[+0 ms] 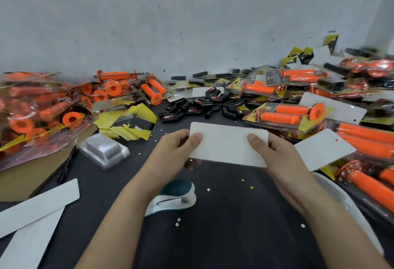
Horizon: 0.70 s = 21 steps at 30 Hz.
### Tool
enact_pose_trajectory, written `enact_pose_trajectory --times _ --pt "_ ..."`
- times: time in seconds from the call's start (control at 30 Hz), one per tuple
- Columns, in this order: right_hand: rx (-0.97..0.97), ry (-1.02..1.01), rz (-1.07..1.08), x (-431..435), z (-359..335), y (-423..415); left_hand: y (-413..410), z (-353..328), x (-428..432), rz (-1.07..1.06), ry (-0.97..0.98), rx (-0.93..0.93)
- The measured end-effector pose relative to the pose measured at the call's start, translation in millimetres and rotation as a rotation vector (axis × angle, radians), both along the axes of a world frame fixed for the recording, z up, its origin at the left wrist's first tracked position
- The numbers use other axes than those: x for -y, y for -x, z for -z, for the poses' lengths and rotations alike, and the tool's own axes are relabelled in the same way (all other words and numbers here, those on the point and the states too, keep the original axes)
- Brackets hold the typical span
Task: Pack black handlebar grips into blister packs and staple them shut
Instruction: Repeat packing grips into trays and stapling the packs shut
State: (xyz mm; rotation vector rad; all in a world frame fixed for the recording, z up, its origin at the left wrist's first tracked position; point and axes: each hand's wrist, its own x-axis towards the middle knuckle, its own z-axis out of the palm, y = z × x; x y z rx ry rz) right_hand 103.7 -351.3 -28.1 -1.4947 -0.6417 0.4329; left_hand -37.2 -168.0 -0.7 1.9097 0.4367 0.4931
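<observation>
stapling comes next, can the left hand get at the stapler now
Likely yes, once freed: the stapler lies close by the left hand, nothing on it, but that hand grips the card.

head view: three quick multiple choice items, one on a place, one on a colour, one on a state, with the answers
1. Where is the stapler?
A) hanging on the wall
B) on the table, nearer the person than the white card
C) inside a blister pack

2. What colour are the packed grips piled at both sides?
A) blue
B) green
C) orange

3. What is the state of the white card?
A) held by the left hand and the right hand, one at each end
B) lying untouched
C) torn in two

Answers:
1 B, since it lies on the dark table by the left forearm.
2 C, since orange shows through the clear packs.
3 A, since a thumb presses on top of each end.
</observation>
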Motion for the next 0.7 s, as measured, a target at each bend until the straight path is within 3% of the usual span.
enact_pose_trajectory --times 0.23,0.43,0.5,0.7 --pt "0.069 0.061 0.197 3 -9 -2 -11 -2 14 -0.002 0.115 -0.012" --pt "0.08 -0.063 0.247 28 -23 -16 -42 -2 43 -0.038 0.095 0.015" --pt "0.046 -0.149 0.279 42 -28 -24 -59 -4 58 -0.04 0.152 0.088" --pt "-0.294 -0.599 0.383 91 -46 -55 -149 -33 131 0.154 0.495 0.212"
